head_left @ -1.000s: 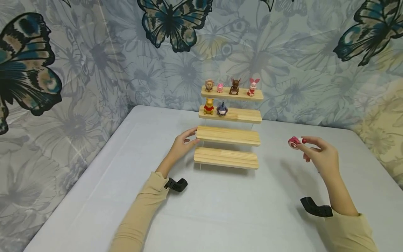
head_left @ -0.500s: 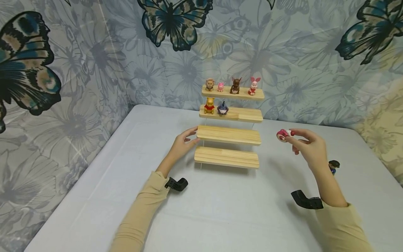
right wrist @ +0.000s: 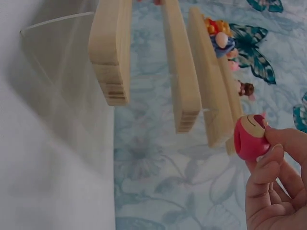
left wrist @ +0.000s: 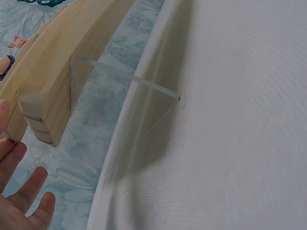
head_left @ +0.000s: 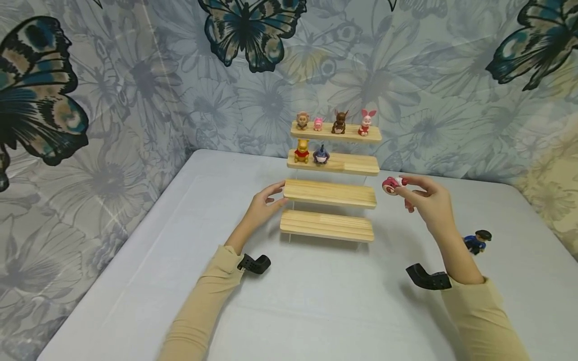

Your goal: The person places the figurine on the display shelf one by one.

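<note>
My right hand (head_left: pixel 431 203) pinches a small pink figurine (head_left: pixel 393 185) between thumb and fingers, lifted above the table to the right of the shelf. In the right wrist view the figurine (right wrist: pixel 252 136) shows a cream face with a drawn smile. My left hand (head_left: pixel 262 205) grips the left end of a wooden board (head_left: pixel 329 193), the second from the bottom of the tiered display shelf. In the left wrist view the thumb and fingertips (left wrist: pixel 17 151) meet that board's end, partly cut off by the frame.
Several animal figurines stand on the top board (head_left: pixel 349 136). A yellow bear (head_left: pixel 301 151) and a blue donkey (head_left: pixel 321 155) share the board below. A figure in blue with a black cap (head_left: pixel 477 241) is on the white table (head_left: pixel 334 296) behind my right forearm.
My right hand has moved left and away from me, bringing the pink figurine close to the shelf. The blue figure has come into view behind the forearm. My left hand stays put.
</note>
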Demonstrator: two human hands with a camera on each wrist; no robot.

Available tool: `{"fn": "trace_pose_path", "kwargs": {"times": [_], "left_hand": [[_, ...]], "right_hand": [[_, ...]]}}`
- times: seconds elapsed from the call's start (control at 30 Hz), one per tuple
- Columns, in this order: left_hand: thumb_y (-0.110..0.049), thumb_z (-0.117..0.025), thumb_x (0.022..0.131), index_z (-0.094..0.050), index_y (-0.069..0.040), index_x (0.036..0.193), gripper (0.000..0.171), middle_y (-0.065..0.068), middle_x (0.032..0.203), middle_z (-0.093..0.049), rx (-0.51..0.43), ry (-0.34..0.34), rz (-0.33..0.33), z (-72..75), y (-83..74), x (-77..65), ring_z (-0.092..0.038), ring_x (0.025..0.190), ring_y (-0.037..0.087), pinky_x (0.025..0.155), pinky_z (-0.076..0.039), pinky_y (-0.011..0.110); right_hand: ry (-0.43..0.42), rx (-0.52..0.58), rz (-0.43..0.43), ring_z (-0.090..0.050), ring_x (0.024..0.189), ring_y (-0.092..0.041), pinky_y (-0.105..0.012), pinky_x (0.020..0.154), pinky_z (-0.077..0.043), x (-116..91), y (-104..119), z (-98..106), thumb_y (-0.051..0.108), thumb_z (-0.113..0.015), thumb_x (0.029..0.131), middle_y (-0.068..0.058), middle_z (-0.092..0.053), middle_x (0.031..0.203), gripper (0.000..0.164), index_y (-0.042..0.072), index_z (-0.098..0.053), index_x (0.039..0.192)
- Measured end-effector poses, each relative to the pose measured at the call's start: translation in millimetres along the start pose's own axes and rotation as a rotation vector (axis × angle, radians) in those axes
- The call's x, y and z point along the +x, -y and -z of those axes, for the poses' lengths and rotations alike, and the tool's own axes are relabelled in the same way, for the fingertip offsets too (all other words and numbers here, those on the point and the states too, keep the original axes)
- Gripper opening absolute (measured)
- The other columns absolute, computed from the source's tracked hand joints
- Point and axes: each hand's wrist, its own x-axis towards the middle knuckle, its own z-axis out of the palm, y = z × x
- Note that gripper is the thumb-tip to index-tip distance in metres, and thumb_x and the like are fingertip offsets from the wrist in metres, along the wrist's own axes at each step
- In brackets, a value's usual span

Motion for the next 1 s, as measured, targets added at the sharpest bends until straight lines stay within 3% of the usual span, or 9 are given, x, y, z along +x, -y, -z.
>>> {"fn": "trace_pose_path", "kwargs": {"times": [0.17, 0.23, 0.43, 0.5, 0.6, 0.63, 0.73, 0.87, 1.0], "left_hand": [[-0.018, -0.060, 0.088, -0.044, -0.005, 0.132, 0.049, 0.008, 0.132, -0.044, 0.005, -0.009, -0.006, 0.3, -1.4, -0.1, -0.044, 0.115, 0.021, 0.090, -0.038, 0.039], [-0.018, -0.060, 0.088, -0.044, -0.005, 0.132, 0.049, 0.009, 0.132, -0.044, 0.008, -0.012, -0.011, 0.8, -1.3, -0.3, -0.044, 0.115, 0.021, 0.090, -0.038, 0.039], [-0.016, -0.061, 0.087, -0.045, -0.004, 0.132, 0.049, 0.010, 0.132, -0.044, 0.005, -0.011, -0.014, 0.1, -0.1, -0.4, -0.044, 0.115, 0.022, 0.089, -0.038, 0.040], [-0.016, -0.060, 0.087, -0.044, -0.004, 0.132, 0.049, 0.010, 0.132, -0.044, 0.005, -0.005, -0.014, -0.6, 0.2, -0.3, -0.044, 0.115, 0.023, 0.089, -0.038, 0.040], [-0.016, -0.060, 0.088, -0.044, -0.004, 0.132, 0.049, 0.010, 0.132, -0.044, 0.009, -0.006, -0.018, -1.1, -0.1, -0.2, -0.044, 0.115, 0.023, 0.089, -0.038, 0.041], [-0.016, -0.060, 0.087, -0.045, -0.004, 0.132, 0.049, 0.010, 0.132, -0.044, 0.010, -0.009, -0.016, -1.0, -0.3, -0.4, -0.044, 0.115, 0.022, 0.089, -0.038, 0.040], [-0.016, -0.061, 0.087, -0.045, -0.005, 0.132, 0.049, 0.009, 0.132, -0.044, 0.013, -0.016, -0.012, -0.7, -0.4, -0.2, -0.044, 0.115, 0.021, 0.089, -0.038, 0.040], [-0.017, -0.061, 0.087, -0.045, -0.006, 0.132, 0.049, 0.008, 0.132, -0.044, 0.011, -0.010, -0.007, -0.7, -0.9, 0.0, -0.044, 0.115, 0.021, 0.090, -0.038, 0.039], [-0.018, -0.061, 0.087, -0.044, -0.006, 0.132, 0.050, 0.008, 0.132, -0.044, 0.009, -0.006, 0.002, -1.1, -1.3, -0.4, -0.043, 0.115, 0.021, 0.090, -0.038, 0.039]], "right_hand": [[-0.016, -0.035, 0.041, -0.052, 0.051, -0.025, -0.031, 0.042, -0.046, 11, -13, -6, 0.028, -0.071, 0.077, -0.008, -0.059, 0.105, 0.043, 0.019, -0.061, 0.118], [0.011, 0.044, 0.022, -0.051, 0.050, -0.023, -0.029, 0.042, -0.045, 10, -1, -11, 0.023, -0.072, 0.078, -0.008, -0.060, 0.103, 0.040, 0.016, -0.062, 0.116], [0.135, 0.394, -0.035, -0.046, 0.050, -0.019, -0.027, 0.041, -0.040, -10, 70, -33, 0.012, -0.072, 0.077, -0.015, -0.057, 0.100, 0.040, -0.001, -0.059, 0.112], [0.145, 0.460, -0.050, -0.046, 0.051, -0.018, -0.026, 0.042, -0.040, -9, 75, -36, 0.010, -0.071, 0.077, -0.013, -0.058, 0.097, 0.037, -0.001, -0.060, 0.111], [0.155, 0.525, -0.065, -0.048, 0.052, -0.018, -0.026, 0.042, -0.041, 5, 54, -38, 0.004, -0.068, 0.079, -0.010, -0.059, 0.097, 0.033, 0.002, -0.062, 0.111], [0.160, 0.528, -0.067, -0.048, 0.053, -0.019, -0.027, 0.042, -0.041, 10, 49, -39, 0.004, -0.067, 0.079, -0.010, -0.059, 0.099, 0.033, 0.002, -0.061, 0.112], [0.170, 0.527, -0.066, -0.047, 0.052, -0.017, -0.026, 0.042, -0.039, 7, 64, -46, 0.006, -0.067, 0.079, -0.012, -0.058, 0.098, 0.033, 0.000, -0.061, 0.111], [0.164, 0.532, -0.059, -0.045, 0.049, -0.014, -0.023, 0.041, -0.036, -12, 113, -59, 0.008, -0.068, 0.079, -0.011, -0.059, 0.094, 0.029, -0.001, -0.062, 0.106], [0.124, 0.493, -0.073, -0.044, 0.048, -0.011, -0.020, 0.041, -0.036, -17, 137, -67, 0.006, -0.068, 0.080, -0.007, -0.059, 0.093, 0.021, 0.003, -0.065, 0.101]]}}
